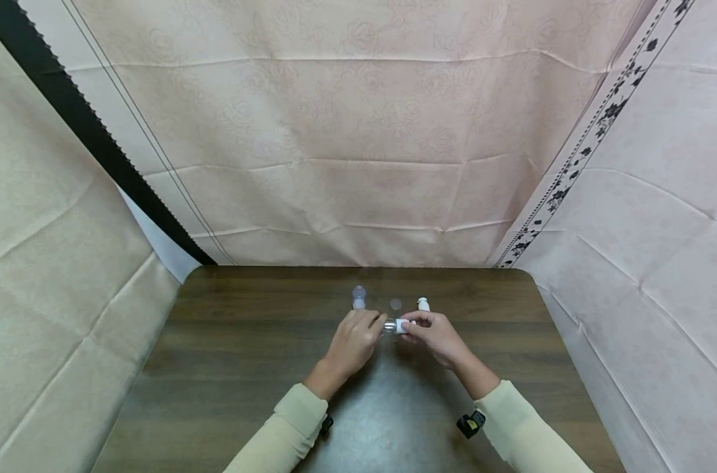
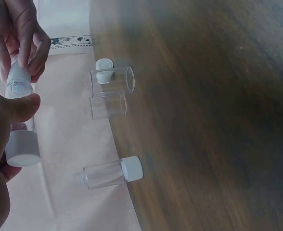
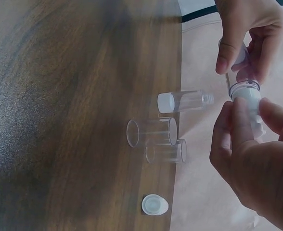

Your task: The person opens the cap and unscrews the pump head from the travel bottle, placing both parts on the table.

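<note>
Between the two hands lies a clear bottle with a white base at one end and a white top piece at the other. The left hand grips the bottle's body, its thumb across the clear wall in the left wrist view. The right hand pinches the white top piece with thumb and fingers, at the bottle's mouth. Fingers hide much of the body and the tip. Both hands are held in front of the chest, above the far half of the table.
Beyond the hands, a second clear bottle with a white base stands upright on the wooden table, its neck uncovered. Beside it are two clear cylinder covers and a white pump head. Cloth hangs behind the table's far edge.
</note>
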The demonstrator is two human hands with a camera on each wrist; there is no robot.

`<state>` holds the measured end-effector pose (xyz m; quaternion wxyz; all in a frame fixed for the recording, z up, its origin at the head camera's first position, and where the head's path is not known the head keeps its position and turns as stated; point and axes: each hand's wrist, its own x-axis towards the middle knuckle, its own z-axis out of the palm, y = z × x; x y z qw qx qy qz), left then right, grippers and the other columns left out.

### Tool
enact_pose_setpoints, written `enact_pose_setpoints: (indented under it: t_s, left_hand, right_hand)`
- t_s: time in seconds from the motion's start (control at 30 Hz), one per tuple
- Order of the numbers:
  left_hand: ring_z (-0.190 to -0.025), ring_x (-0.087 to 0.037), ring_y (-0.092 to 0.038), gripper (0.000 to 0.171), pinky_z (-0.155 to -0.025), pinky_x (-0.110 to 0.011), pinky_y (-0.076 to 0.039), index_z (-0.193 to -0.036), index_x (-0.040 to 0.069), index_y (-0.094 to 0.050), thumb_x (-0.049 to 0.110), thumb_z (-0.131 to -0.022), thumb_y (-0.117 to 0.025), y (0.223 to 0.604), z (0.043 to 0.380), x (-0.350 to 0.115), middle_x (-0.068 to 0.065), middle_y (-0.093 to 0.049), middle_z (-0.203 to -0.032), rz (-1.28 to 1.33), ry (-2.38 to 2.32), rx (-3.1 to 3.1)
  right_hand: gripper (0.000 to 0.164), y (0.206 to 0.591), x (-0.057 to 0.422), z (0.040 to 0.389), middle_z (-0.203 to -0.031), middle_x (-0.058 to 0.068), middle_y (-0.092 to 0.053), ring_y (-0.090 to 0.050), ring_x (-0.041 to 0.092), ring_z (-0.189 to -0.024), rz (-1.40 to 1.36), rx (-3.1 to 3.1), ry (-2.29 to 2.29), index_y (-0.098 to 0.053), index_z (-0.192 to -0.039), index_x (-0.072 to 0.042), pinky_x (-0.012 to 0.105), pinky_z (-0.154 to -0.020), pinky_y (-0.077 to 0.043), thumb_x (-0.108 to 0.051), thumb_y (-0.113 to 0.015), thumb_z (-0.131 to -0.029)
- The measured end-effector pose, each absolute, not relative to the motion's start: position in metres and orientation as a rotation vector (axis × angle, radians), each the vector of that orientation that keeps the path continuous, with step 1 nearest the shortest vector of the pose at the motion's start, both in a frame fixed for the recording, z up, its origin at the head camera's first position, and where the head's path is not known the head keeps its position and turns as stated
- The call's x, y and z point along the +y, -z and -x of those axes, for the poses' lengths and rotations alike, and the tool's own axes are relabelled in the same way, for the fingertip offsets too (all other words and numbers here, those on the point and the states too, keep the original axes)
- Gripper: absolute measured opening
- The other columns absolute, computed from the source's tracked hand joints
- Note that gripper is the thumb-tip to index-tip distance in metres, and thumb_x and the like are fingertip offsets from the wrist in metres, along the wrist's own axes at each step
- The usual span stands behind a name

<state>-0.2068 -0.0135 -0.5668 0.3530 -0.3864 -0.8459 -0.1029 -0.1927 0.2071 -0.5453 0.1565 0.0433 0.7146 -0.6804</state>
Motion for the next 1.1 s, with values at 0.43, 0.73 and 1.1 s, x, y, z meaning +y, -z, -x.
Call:
enact_pose_setpoints:
  t_s: [0.43, 0.73, 1.1]
  left_hand:
    - [-0.095, -0.016, -0.070, 0.036, -0.078, -0.031, -0.055, -0.114, 0.010, -0.078, 0.019, -0.082, -0.089, 0.566, 0.203, -0.017, -0.003, -0.075, -0.104, 0.967, 0.487, -2.355]
    - [-0.095, -0.017, -0.071, 0.038, -0.078, -0.034, -0.056, -0.114, 0.010, -0.077, 0.021, -0.080, -0.091, 0.565, 0.203, -0.017, -0.004, -0.075, -0.105, 0.948, 0.567, -2.389]
    - [-0.096, -0.016, -0.071, 0.040, -0.083, -0.035, -0.057, -0.116, 0.012, -0.077, 0.025, -0.081, -0.090, 0.561, 0.202, -0.017, -0.003, -0.075, -0.106, 0.922, 0.570, -2.442]
  right_hand:
    - [0.022, 0.544, 0.204, 0.189, -0.114, 0.013, -0.071, -0.069, 0.020, -0.098, -0.021, 2.370, 1.771, -0.074, -0.113, -0.007, 0.036, -0.080, -0.061, -0.009, -0.079, -0.091]
    - [0.022, 0.547, 0.201, 0.186, -0.110, 0.011, -0.073, -0.068, 0.022, -0.099, 0.099, 2.559, 1.766, -0.075, -0.109, -0.009, 0.026, -0.079, -0.058, -0.005, -0.081, -0.088]
    - [0.030, 0.557, 0.200, 0.183, -0.122, 0.019, -0.070, -0.066, 0.028, -0.115, 0.306, 2.564, 1.948, -0.072, -0.114, 0.000, 0.026, -0.095, -0.056, 0.001, -0.081, -0.086]
